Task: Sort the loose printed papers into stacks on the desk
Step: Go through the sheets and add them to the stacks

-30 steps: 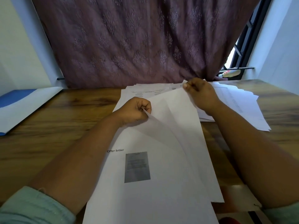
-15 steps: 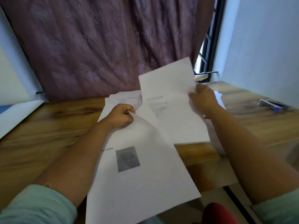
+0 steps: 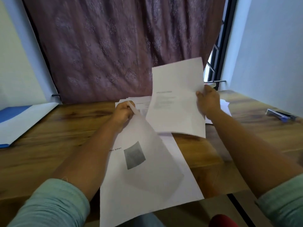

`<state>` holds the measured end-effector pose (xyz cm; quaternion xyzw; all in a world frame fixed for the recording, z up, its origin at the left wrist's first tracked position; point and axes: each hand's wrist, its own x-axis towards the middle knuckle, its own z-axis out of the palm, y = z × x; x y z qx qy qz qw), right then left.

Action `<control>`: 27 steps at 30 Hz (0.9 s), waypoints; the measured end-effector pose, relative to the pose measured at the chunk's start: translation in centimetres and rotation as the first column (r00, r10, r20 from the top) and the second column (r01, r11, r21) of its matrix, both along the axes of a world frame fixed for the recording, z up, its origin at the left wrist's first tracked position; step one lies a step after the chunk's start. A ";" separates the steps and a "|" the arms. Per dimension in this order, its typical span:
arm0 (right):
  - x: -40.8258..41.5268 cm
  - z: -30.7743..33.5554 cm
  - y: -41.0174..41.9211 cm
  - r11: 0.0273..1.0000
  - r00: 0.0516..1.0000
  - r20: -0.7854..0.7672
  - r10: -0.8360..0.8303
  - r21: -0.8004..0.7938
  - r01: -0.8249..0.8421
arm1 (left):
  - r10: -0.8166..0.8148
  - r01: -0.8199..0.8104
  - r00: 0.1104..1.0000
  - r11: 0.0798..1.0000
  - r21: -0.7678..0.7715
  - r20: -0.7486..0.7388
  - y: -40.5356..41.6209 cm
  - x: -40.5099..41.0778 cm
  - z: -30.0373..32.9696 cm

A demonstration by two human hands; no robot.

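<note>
My left hand (image 3: pixel 123 113) pinches the top corner of a white sheet (image 3: pixel 147 182) headed "Offer letter", with a grey printed block on it; the sheet slopes down over the desk's near edge toward me, with another sheet under it. My right hand (image 3: pixel 209 102) grips the right edge of a second printed sheet (image 3: pixel 177 102), held upright above the wooden desk (image 3: pixel 65 136). Behind both hands a loose pile of printed papers (image 3: pixel 141 102) lies by the curtain. A few more sheets (image 3: pixel 225 105) show past my right wrist.
A blue and white folder (image 3: pixel 19 120) lies at the desk's left edge. A blue stapler-like object (image 3: pixel 281 114) sits at the right. A maroon curtain (image 3: pixel 123 46) hangs behind the desk, a window frame to its right. A red object (image 3: pixel 223 221) shows below the desk.
My right hand has lifted one sheet off the held papers and raised it upright to the right. My left hand keeps its pinch on the offer letter sheet. The camera turned right.
</note>
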<state>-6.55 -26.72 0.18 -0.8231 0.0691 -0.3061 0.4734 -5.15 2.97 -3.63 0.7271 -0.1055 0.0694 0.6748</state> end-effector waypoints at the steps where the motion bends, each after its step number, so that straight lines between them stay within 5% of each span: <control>1: -0.2 -0.6 0.5 0.998 0.999 -0.035 0.035 -0.053 -0.036 | 0.020 -0.020 1.000 0.998 -0.065 -0.012 0.1 -0.1 0.3; 6: -2.2 -3.0 3.3 0.960 0.961 -0.222 0.168 -0.184 -0.210 | 0.024 -0.019 0.999 0.993 -0.113 0.041 0.0 -0.3 1.3; 11: -4.4 -3.5 4.8 0.853 0.698 -0.504 0.509 0.183 -0.489 | -0.025 0.020 0.992 0.999 0.043 0.124 0.1 0.7 0.7; 16: -3.4 -3.2 3.4 0.793 0.587 -0.632 0.505 0.071 -0.605 | -0.071 0.050 0.989 0.987 0.156 0.131 0.0 1.0 1.0; 19: -2.1 -2.6 2.3 0.776 0.619 -0.655 0.433 -0.078 -0.626 | -0.070 0.057 0.988 0.994 0.093 0.135 -0.1 0.6 2.1; 23: -0.8 -1.6 1.7 0.783 0.618 -0.618 0.486 -0.006 -0.622 | -0.066 0.051 0.988 0.993 0.109 0.141 0.9 0.8 2.9; 27: -0.6 -1.3 3.3 0.675 0.515 -0.669 0.535 -0.027 -0.737 | -0.125 0.091 0.987 0.955 0.283 0.103 1.0 1.2 2.1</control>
